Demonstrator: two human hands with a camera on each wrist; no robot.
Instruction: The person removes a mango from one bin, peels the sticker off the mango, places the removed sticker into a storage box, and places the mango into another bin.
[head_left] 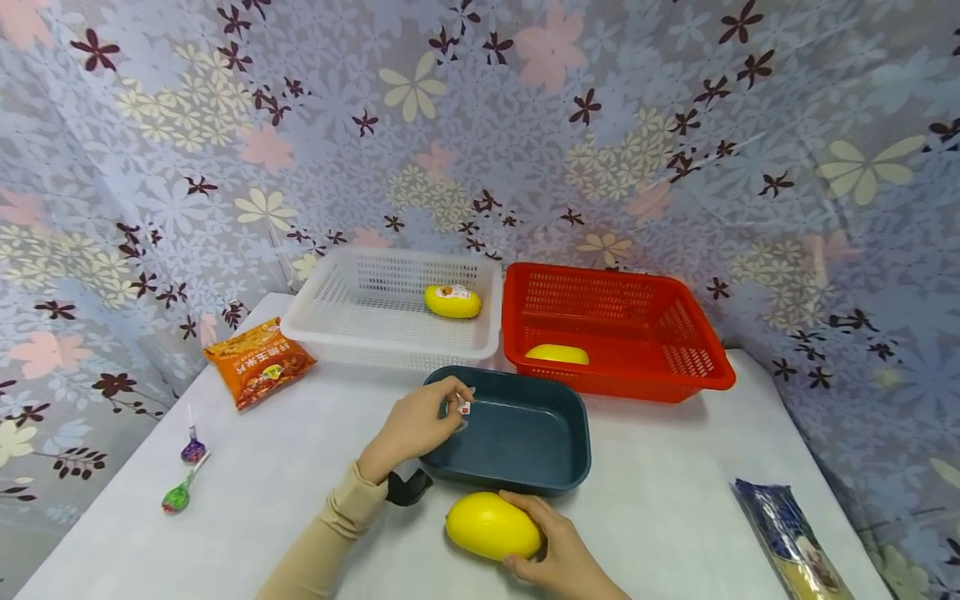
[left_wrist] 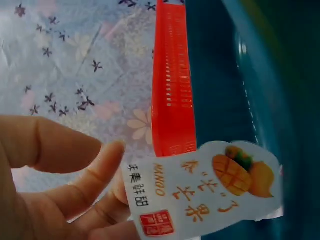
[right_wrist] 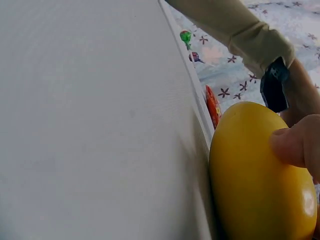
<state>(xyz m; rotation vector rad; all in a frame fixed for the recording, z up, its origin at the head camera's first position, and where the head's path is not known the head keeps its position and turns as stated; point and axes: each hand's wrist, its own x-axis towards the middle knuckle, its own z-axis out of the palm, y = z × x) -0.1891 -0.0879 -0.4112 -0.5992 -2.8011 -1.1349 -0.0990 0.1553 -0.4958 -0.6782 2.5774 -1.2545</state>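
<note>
My left hand [head_left: 414,427] is over the left side of a dark blue basin [head_left: 517,479]. Its fingers hold a white sticker [left_wrist: 190,210] printed with mango pictures and the word MANGO. Below the basin, on the white tabletop, lies a smooth yellow mango [head_left: 491,525]. My right hand [head_left: 558,550] grips this mango from its right end, the thumb and fingers spread around it. In the right wrist view, one fingertip [right_wrist: 287,145] presses on the mango's side. No label shows on this mango.
A white basket [head_left: 390,354] at the back contains a labelled yellow mango [head_left: 452,308]. Beside it, a red basket [head_left: 637,379] has another yellow mango [head_left: 558,354]. An orange snack bag [head_left: 262,362] and two lollipops [head_left: 192,451] lie left; a blue-and-yellow packet [head_left: 791,542] lies right.
</note>
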